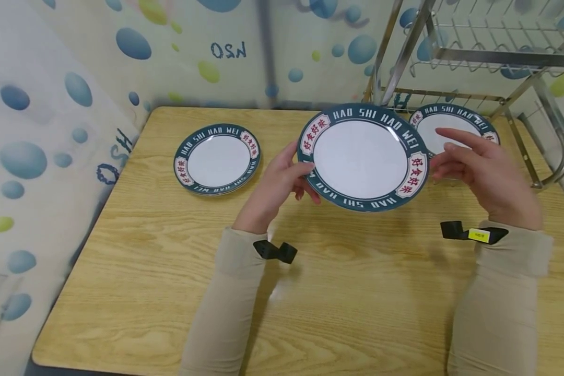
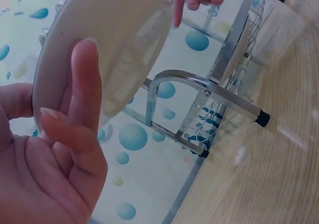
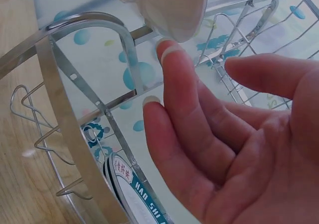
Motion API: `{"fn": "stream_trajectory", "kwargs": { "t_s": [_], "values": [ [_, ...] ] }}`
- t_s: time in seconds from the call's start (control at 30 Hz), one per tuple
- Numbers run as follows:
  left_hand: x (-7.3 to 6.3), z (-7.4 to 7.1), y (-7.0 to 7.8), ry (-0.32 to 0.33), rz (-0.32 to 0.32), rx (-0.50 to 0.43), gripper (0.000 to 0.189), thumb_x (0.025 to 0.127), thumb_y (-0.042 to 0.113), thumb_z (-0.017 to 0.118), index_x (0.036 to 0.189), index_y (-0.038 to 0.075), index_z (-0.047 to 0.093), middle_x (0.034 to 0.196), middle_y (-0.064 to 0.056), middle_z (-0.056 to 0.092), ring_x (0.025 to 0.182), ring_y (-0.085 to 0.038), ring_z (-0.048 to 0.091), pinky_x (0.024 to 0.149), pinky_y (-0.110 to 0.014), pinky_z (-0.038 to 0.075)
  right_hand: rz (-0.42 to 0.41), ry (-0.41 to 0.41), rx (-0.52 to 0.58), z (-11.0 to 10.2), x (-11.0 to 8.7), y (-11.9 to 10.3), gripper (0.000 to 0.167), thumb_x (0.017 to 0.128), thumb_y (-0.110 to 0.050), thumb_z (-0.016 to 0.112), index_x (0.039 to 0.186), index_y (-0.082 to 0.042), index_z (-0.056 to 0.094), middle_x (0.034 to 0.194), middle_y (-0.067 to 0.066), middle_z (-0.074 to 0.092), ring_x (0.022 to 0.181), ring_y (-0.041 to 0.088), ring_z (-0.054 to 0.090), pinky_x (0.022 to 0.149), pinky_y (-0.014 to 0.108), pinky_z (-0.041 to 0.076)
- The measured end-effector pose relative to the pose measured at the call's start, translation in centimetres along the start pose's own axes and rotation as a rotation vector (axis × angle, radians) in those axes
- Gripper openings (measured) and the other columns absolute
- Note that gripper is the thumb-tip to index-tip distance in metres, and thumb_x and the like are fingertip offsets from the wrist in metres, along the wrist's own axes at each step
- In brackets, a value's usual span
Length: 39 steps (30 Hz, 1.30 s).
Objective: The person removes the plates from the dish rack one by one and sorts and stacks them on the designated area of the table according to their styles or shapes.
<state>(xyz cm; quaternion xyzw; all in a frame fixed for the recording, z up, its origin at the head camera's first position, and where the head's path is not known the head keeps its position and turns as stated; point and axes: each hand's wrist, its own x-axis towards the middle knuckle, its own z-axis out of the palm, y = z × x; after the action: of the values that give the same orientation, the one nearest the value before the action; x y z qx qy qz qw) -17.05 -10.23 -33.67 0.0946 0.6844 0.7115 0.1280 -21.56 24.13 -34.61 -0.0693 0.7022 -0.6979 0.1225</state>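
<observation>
My left hand [image 1: 279, 183] pinches the left rim of a round plate [image 1: 362, 164], thumb on top and fingers beneath. The plate is white with a dark green lettered border and red characters, and is raised above the table. Its pale underside [image 2: 124, 40] faces the left wrist camera. At the plate's right edge is my right hand [image 1: 484, 167], its fingers parted and loosely bent; a fingertip is right by the rim in the right wrist view. A matching plate [image 1: 218, 159] lies face up on the table, left of my left hand.
A metal dish rack [image 1: 521, 57] stands at the back right, with wire shelves above. Matching plates [image 3: 134, 191] lean in its lower part, partly behind my right hand in the head view. The wooden table [image 1: 160, 292] meets a bubble-patterned wall [image 1: 244, 73] at the back.
</observation>
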Motion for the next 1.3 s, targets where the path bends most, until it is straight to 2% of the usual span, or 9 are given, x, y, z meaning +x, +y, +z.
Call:
{"fn": "stream_trajectory", "kwargs": {
  "t_s": [0.37, 0.47, 0.73, 1.1, 1.17, 1.3],
  "values": [
    [0.0, -0.4, 0.0, 0.014, -0.017, -0.006, 0.041, 0.093, 0.011, 0.041, 0.133, 0.013, 0.035, 0.079, -0.015, 0.065, 0.064, -0.035, 0.062, 0.047, -0.025, 0.034, 0.023, 0.09, -0.138, -0.2, 0.7, 0.8, 0.051, 0.087, -0.031, 0.054, 0.133, -0.014, 0.041, 0.088, 0.012, 0.064, 0.071, 0.02, 0.063, 0.067, 0.02, 0.049],
    [0.1, -0.6, 0.0, 0.011, -0.011, -0.003, 0.04, 0.093, 0.01, 0.041, 0.133, 0.012, 0.035, 0.078, -0.015, 0.065, 0.063, -0.035, 0.062, 0.045, -0.025, 0.034, 0.01, 0.141, -0.133, -0.1, 0.9, 1.2, 0.05, 0.087, -0.032, 0.055, 0.132, -0.013, 0.043, 0.087, 0.011, 0.062, 0.069, 0.02, 0.061, 0.066, 0.019, 0.049],
    [0.1, -0.8, -0.2, 0.008, -0.009, 0.0, 0.04, 0.093, 0.01, 0.041, 0.133, 0.012, 0.036, 0.077, -0.015, 0.065, 0.064, -0.034, 0.062, 0.046, -0.025, 0.034, -0.046, 0.272, 0.003, -0.3, 1.4, 2.3, 0.042, 0.086, -0.026, 0.058, 0.123, -0.006, 0.052, 0.083, 0.01, 0.057, 0.068, 0.018, 0.055, 0.062, 0.018, 0.049],
    [-0.1, -1.0, -0.2, 0.004, -0.024, -0.002, 0.039, 0.094, 0.01, 0.04, 0.132, 0.011, 0.036, 0.078, -0.015, 0.065, 0.065, -0.035, 0.062, 0.047, -0.025, 0.034, -0.021, 0.321, 0.015, -0.5, 1.8, 2.9, 0.042, 0.085, -0.029, 0.058, 0.12, -0.005, 0.055, 0.082, 0.009, 0.053, 0.067, 0.016, 0.05, 0.058, 0.016, 0.047],
    [-0.1, -1.0, -0.2, 0.001, -0.027, -0.003, 0.04, 0.094, 0.01, 0.04, 0.133, 0.011, 0.035, 0.078, -0.015, 0.065, 0.066, -0.035, 0.062, 0.047, -0.025, 0.034, -0.011, 0.336, 0.019, -0.6, 1.8, 3.0, 0.043, 0.084, -0.029, 0.059, 0.12, -0.005, 0.055, 0.082, 0.008, 0.051, 0.066, 0.015, 0.048, 0.055, 0.016, 0.045],
    [-0.2, -1.1, -0.1, 0.002, -0.039, 0.003, 0.044, 0.094, 0.011, 0.04, 0.136, 0.014, 0.032, 0.078, -0.015, 0.065, 0.067, -0.035, 0.062, 0.049, -0.025, 0.035, 0.012, 0.386, 0.008, -0.7, 1.9, 3.1, 0.04, 0.085, -0.029, 0.058, 0.118, -0.006, 0.057, 0.081, 0.006, 0.047, 0.065, 0.014, 0.041, 0.046, 0.019, 0.033]
  ]
}}
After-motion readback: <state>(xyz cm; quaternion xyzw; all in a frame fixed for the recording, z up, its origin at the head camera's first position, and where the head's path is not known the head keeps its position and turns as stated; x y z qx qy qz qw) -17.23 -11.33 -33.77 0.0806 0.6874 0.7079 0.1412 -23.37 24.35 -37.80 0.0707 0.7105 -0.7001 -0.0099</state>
